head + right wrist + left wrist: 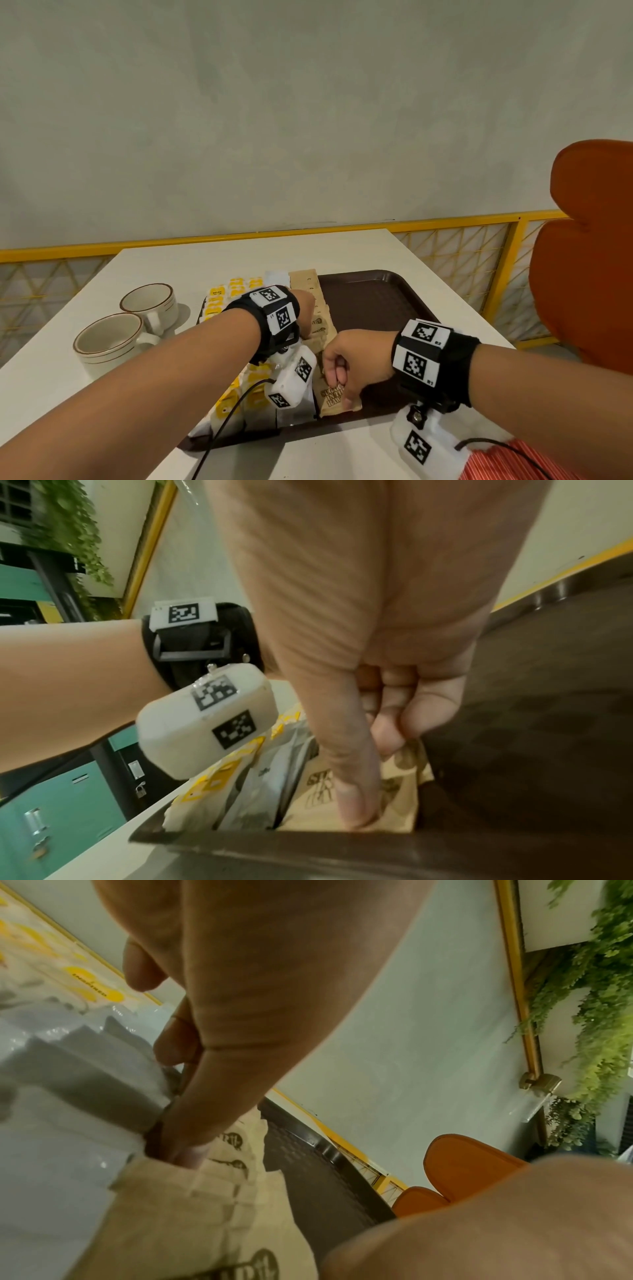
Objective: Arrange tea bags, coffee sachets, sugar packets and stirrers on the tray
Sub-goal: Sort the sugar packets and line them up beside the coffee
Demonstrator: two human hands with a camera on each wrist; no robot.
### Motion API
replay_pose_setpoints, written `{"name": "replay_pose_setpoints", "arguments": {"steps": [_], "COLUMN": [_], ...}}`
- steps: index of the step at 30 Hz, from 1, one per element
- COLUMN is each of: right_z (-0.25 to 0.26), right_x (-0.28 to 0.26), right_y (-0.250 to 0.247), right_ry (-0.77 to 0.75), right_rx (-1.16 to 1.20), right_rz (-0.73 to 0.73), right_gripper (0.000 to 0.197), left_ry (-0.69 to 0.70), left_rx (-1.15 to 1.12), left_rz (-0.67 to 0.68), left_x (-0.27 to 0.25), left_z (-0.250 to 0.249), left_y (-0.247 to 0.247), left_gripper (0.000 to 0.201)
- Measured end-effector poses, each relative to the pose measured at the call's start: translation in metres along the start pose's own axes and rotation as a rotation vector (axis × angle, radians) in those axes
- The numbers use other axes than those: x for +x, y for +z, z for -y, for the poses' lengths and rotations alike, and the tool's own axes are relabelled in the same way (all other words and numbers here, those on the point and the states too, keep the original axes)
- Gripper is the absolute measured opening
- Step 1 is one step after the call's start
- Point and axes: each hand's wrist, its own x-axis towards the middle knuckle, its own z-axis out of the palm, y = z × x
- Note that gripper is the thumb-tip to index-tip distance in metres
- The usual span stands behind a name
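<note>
I see my right hand [339,363] pinching a brown paper sugar packet [394,799] at the near edge of the dark brown plastic tray [370,298], my left hand [240,1010] gripping the overlapped packet row [318,318] mid-tray, left of bare tray floor

We face a plain pale wall [308,102] at 12 o'clock. A yellow railing [462,222] with lattice panels runs along its base. The white table [171,260] stands before us, an orange chair [589,246] at 3 o'clock. Hanging greenery [596,988] and teal lockers [68,791] appear in the wrist views.
</note>
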Motion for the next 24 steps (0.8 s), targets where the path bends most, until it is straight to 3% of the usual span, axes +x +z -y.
{"name": "replay_pose_setpoints", "arguments": {"steps": [11, 15, 18, 21, 24], "right_z": [-0.008, -0.008, -0.012, -0.017, -0.018], "right_x": [0.007, 0.003, -0.008, -0.018, -0.021], "right_y": [-0.006, -0.008, -0.013, -0.010, 0.004], "right_ry": [0.042, 0.035, 0.064, 0.182, 0.270], "right_rx": [0.058, 0.121, 0.388, 0.851, 1.015], "right_rz": [-0.087, -0.079, -0.138, -0.359, -0.471], "right_gripper": [0.030, 0.024, 0.016, 0.021, 0.031], "left_ry": [-0.093, -0.084, -0.008, 0.039, 0.100], "left_rx": [0.076, -0.108, -0.418, -0.674, -0.671], "left_rz": [-0.039, -0.078, -0.191, -0.236, -0.222], "left_x": [0.007, -0.007, -0.029, -0.050, -0.063], "left_z": [-0.004, 0.005, 0.015, 0.017, 0.014], "left_y": [-0.010, -0.013, -0.017, -0.013, -0.003], "left_gripper": [0.040, 0.024, 0.020, 0.023, 0.025]}}
